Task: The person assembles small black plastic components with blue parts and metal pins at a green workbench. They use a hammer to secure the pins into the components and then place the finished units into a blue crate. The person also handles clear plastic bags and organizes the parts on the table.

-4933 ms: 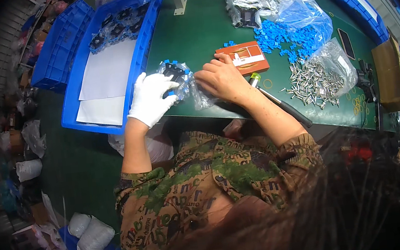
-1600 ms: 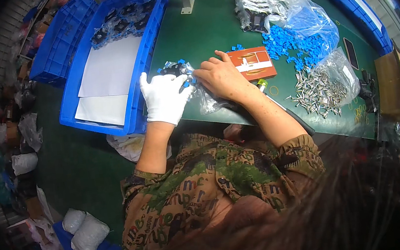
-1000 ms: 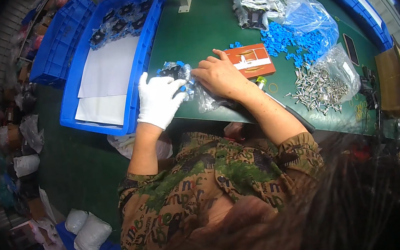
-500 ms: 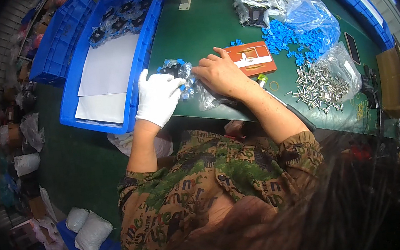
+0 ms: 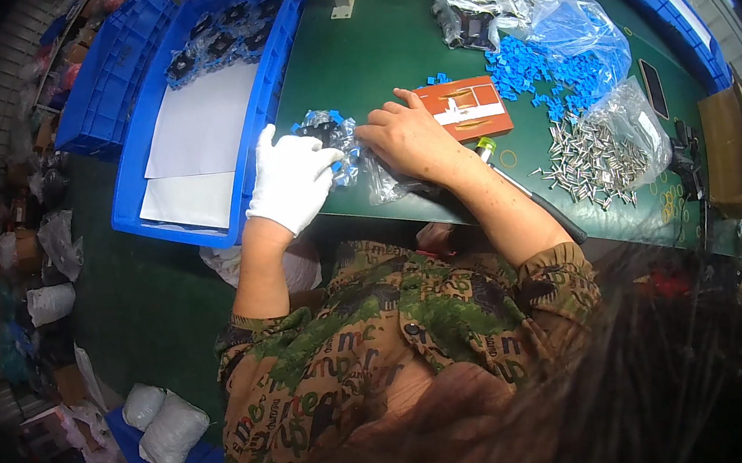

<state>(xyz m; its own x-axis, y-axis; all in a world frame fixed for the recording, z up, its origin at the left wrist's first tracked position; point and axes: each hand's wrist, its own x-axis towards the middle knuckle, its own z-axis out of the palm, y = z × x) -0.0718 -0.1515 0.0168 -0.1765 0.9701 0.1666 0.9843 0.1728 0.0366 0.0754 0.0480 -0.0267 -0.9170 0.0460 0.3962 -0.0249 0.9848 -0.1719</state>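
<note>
A black part with blue pieces on it, wrapped in clear plastic (image 5: 320,126), lies on the green table between my hands. My left hand (image 5: 294,178), in a white glove, is at its left side with bent fingers gripping its near edge and the thumb sticking up. My bare right hand (image 5: 406,140) has its fingers curled on the right side of the part, over the plastic; its fingertips are partly hidden. Loose clear plastic (image 5: 387,184) lies below that hand. Just beyond the right wrist is an orange box (image 5: 477,102) with a white band.
At left, a blue crate (image 5: 124,209) holds white sheets and several similar wrapped parts. To the right are small blue pieces (image 5: 545,74), a heap of metal screws (image 5: 578,162), a phone (image 5: 653,90) and bagged parts (image 5: 465,10). A dark-handled tool (image 5: 562,217) passes under my right forearm.
My left hand has shifted slightly, its fingers moving a little on the near side of the part. The right hand and the part stay nearly in place.
</note>
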